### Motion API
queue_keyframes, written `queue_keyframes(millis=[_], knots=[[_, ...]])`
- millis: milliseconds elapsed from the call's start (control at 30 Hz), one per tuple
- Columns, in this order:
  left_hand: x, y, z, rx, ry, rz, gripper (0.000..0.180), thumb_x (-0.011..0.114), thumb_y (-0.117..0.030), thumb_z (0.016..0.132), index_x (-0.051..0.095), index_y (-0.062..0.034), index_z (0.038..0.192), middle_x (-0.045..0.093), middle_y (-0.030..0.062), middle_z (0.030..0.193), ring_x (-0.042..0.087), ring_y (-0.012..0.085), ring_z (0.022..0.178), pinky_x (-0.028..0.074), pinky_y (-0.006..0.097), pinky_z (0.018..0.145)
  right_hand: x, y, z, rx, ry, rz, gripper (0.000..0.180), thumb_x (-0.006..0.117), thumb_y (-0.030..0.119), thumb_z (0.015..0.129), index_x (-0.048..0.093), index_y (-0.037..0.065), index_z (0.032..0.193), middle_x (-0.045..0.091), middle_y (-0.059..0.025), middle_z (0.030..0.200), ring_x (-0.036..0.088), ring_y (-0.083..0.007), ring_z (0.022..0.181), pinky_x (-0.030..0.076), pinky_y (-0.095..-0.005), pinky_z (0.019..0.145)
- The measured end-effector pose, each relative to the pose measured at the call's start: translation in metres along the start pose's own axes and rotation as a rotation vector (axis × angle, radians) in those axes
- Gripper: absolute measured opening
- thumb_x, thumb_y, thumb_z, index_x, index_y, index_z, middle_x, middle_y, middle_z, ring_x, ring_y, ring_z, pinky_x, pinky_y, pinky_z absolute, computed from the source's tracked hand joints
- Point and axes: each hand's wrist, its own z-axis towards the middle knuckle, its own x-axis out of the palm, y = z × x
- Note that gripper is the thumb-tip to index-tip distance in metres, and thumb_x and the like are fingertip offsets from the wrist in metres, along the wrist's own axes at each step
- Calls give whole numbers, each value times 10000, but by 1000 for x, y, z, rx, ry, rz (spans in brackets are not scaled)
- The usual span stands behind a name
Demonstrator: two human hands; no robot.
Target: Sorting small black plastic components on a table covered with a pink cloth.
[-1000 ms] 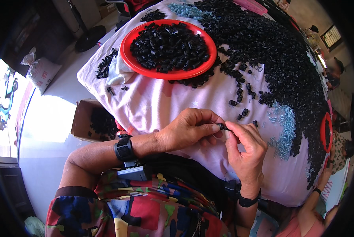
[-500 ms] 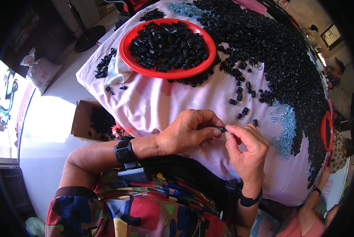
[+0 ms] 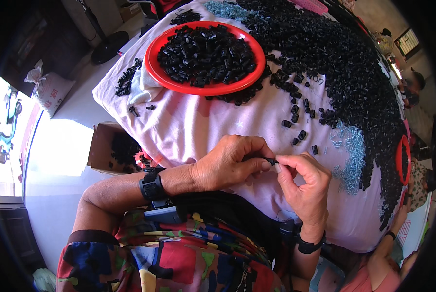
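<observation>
Both my hands meet over the near edge of the cloth-covered table. My left hand (image 3: 235, 163) pinches a small black plastic part (image 3: 270, 160) between thumb and fingers. The tips of my right hand (image 3: 303, 182) close on the other end of that part, so little of it shows. Beyond my hands a few loose black cylindrical pieces (image 3: 302, 135) lie on the pink cloth (image 3: 203, 131). A scatter of small light-blue translucent pieces (image 3: 350, 155) lies to the right of them.
A red round tray (image 3: 152, 73) heaped with black parts stands at the back left. A large pile of black parts (image 3: 344, 73) covers the far right. Left of the table is a cardboard box (image 3: 99, 148); a co-worker's arm (image 3: 386, 243) reaches in at the right.
My hands stay nearly in place, still joined at the small black part. My right fingertips have shifted slightly left, and less of the part shows between them.
</observation>
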Motion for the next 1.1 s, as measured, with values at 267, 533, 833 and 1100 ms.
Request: queue_keyframes(millis=[267,533,833,1100], knots=[[7,0,-4,75,-94,145,169,679,-75,989,662,28,1121,723,38,881,684,73,785,563,252,679,0,2,2,-30,9,-20,151,741,-67,790,702,7,916,700,-124,808,663,-280,694,526,-360,589],[8,-4,0,19,-136,180,165,658,-91,1005,651,26,1121,714,36,847,660,73,717,545,258,622,9,-5,5,49,-39,46,146,725,-60,823,716,1,956,719,-142,852,694,-276,725,540,-347,616],[4,-3,9,-139,-90,-365,232,671,-159,1015,628,41,1123,709,54,919,678,90,793,560,258,717,11,-3,6,-163,-57,-159,386,751,-17,770,686,-42,1150,703,-173,1099,669,-358,948,556,-424,841],[4,2,11,-62,-13,-381,242,675,-199,1022,652,21,1121,704,38,946,651,83,851,534,235,768,18,-5,3,-209,-105,-153,480,800,-27,715,669,-17,1177,703,-148,1101,668,-335,924,559,-410,801]])
